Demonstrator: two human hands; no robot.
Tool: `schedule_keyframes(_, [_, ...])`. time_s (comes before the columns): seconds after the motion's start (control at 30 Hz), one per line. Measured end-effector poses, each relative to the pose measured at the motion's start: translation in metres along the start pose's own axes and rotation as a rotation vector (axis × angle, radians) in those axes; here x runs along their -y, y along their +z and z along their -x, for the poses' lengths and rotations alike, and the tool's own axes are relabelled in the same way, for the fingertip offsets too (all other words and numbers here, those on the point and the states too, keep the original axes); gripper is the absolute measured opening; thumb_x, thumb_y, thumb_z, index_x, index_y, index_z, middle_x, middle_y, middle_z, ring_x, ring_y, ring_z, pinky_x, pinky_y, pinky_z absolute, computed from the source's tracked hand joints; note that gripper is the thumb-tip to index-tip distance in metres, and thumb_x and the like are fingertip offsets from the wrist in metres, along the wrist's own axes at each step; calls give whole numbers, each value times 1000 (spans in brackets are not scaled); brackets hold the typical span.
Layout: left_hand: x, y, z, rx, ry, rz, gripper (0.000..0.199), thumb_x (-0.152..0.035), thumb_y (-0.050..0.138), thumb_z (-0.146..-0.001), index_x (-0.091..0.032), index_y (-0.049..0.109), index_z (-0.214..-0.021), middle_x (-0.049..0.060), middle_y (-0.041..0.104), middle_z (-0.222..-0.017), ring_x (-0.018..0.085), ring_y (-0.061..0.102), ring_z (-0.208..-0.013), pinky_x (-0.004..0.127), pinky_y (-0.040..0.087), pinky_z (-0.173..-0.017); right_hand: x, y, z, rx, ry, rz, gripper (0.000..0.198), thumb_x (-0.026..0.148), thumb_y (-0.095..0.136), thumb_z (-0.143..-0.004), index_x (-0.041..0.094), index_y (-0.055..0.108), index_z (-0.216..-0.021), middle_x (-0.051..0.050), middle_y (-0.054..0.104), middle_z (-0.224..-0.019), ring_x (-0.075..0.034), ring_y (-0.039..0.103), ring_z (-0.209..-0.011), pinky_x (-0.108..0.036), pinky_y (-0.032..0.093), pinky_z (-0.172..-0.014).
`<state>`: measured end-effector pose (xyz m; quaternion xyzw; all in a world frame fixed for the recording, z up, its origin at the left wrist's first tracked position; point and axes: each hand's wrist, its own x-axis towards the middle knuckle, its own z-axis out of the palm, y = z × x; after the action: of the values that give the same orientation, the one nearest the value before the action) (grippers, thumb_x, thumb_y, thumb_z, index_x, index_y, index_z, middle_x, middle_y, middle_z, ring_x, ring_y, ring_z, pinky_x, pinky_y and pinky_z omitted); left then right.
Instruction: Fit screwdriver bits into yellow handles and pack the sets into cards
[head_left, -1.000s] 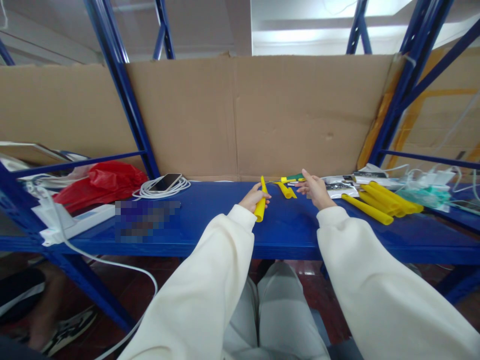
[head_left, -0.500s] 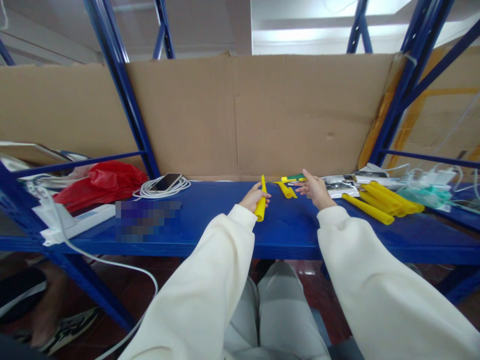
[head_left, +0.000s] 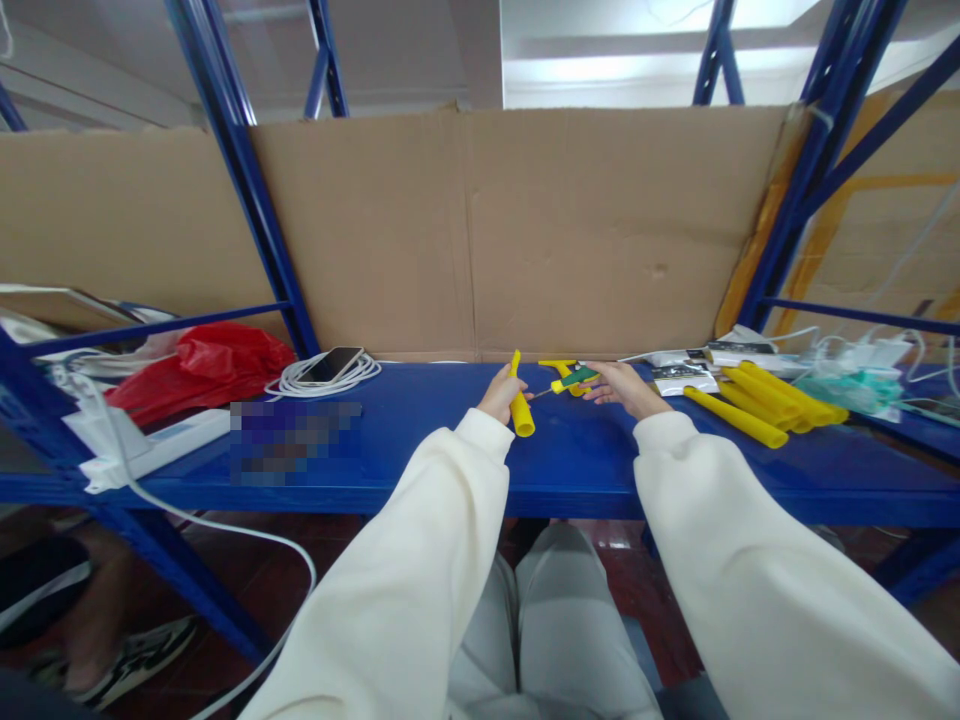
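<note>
My left hand (head_left: 500, 397) is closed around a yellow plastic piece (head_left: 523, 412) with a wide round end toward me and a narrow upper end. Held in my right hand (head_left: 619, 390) is a screwdriver with a green and yellow handle (head_left: 574, 378). Its thin shaft points left and down, with the tip close to the yellow piece; whether they touch I cannot tell. Another yellow part (head_left: 555, 364) lies on the blue shelf behind the screwdriver, partly hidden by it.
Several yellow tubes (head_left: 739, 416) lie to the right beside silver packets (head_left: 686, 378) and a greenish plastic bag (head_left: 851, 388). Leftward are a phone (head_left: 334, 364) on a coiled white cable (head_left: 365, 372), a red bag (head_left: 202, 365) and a white power strip (head_left: 180, 440). Cardboard (head_left: 562, 230) stands behind.
My right hand has taken up the screwdriver and swung its tip down toward the left hand. The yellow piece in my left hand has tilted, its wide end now turned slightly right.
</note>
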<state>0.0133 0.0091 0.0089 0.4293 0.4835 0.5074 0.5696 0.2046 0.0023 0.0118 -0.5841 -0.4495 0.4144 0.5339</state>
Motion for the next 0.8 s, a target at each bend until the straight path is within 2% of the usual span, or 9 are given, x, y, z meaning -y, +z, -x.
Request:
schedule_keyframes(0.1, [1,1,-2,-17,-1,47,81,4,53,-75,-24,35,-150,12,55,-131,10,63,-66,18,49,-51,-1,1,-1,38,71,109,19,32,66,-87,15,59,-83,-5,69,-56,-13,59,-39,-18,41,-35])
schedule_keyframes(0.23, [1,1,-1,-24,-6,43,85,4,53,-76,-19,26,-153,14,48,-142,9,62,-68,16,47,-49,-3,2,-1,40,120,293,19,31,63,-88,15,58,-79,-5,66,-51,-10,51,-32,-17,32,-31])
schedule_keyframes(0.37, [2,2,-1,-34,0,36,83,4,52,-76,-14,25,-152,16,52,-138,7,58,-61,15,46,-48,-8,0,-5,6,68,426,20,28,59,-91,13,60,-78,-4,63,-45,-9,43,-28,-17,26,-29])
schedule_keyframes(0.5, [5,2,-7,-41,3,52,81,4,55,-75,-16,32,-149,13,62,-123,9,59,-61,16,45,-49,-15,-7,-15,-40,-6,462,19,28,64,-86,13,63,-73,-2,57,-38,-9,41,-26,-17,25,-28])
schedule_keyframes(0.63, [7,1,-13,-56,-7,83,78,3,61,-74,-17,37,-146,10,66,-110,11,62,-62,20,49,-55,-19,-16,-26,-141,-81,576,20,23,64,-81,15,65,-63,0,53,-35,-10,44,-28,-19,34,-32])
schedule_keyframes(0.73, [7,1,-14,-58,-4,104,73,2,63,-75,-16,41,-142,10,66,-106,12,63,-63,21,50,-58,-21,-24,-32,-234,-127,676,22,14,63,-77,16,63,-55,-2,55,-38,-13,53,-35,-23,47,-44])
schedule_keyframes(0.8, [8,1,-14,-59,1,115,71,1,65,-75,-16,43,-140,10,66,-105,13,64,-63,22,51,-59,-23,-30,-37,-279,-151,708,19,11,62,-75,16,65,-57,-5,58,-42,-18,61,-44,-27,52,-53])
